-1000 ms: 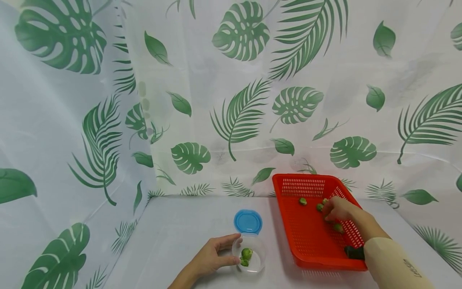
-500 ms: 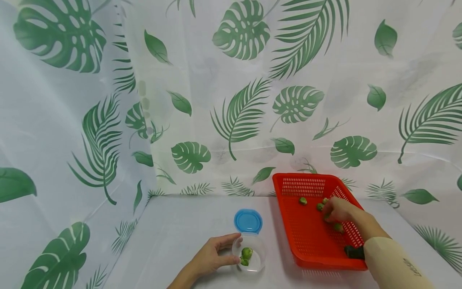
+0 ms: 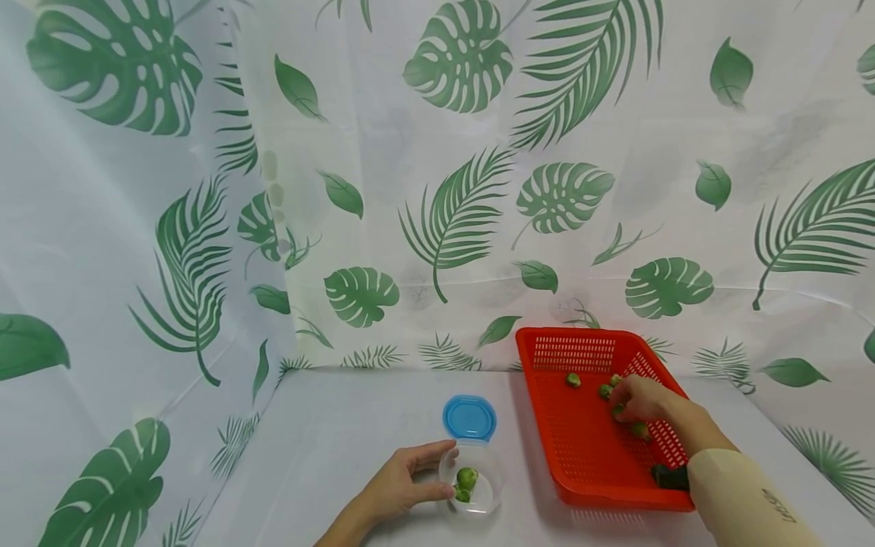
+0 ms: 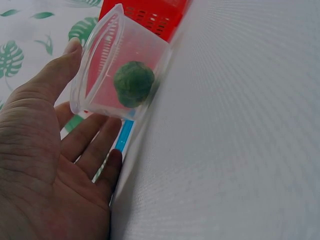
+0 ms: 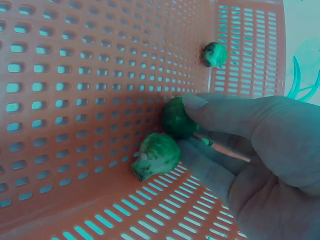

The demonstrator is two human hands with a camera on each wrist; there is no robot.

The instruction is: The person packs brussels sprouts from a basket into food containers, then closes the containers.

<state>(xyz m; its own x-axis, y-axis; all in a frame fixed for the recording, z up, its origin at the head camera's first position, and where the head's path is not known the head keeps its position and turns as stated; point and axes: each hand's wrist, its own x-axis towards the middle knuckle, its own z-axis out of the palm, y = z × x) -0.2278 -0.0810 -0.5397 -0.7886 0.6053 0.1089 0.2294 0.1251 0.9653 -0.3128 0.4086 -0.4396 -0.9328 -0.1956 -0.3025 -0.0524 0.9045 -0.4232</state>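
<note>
Partly done, by the look of it — a couple of sprouts (image 3: pixel 468 478) lie in the clear tub (image 3: pixel 485 498), which the left hand (image 3: pixel 396 486) holds lightly between thumb and fingers, while the right hand (image 3: pixel 641 399) pinches one sprout (image 5: pixel 175 120) inside the red basket (image 3: pixel 577 452) (other sprouts (image 3: pixel 573 380) are left there, loose).

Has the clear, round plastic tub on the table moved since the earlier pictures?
No, in no direction that shows: in the head view the clear, round plastic tub keeps the same gap from the red, rectangular plastic basket.
</note>
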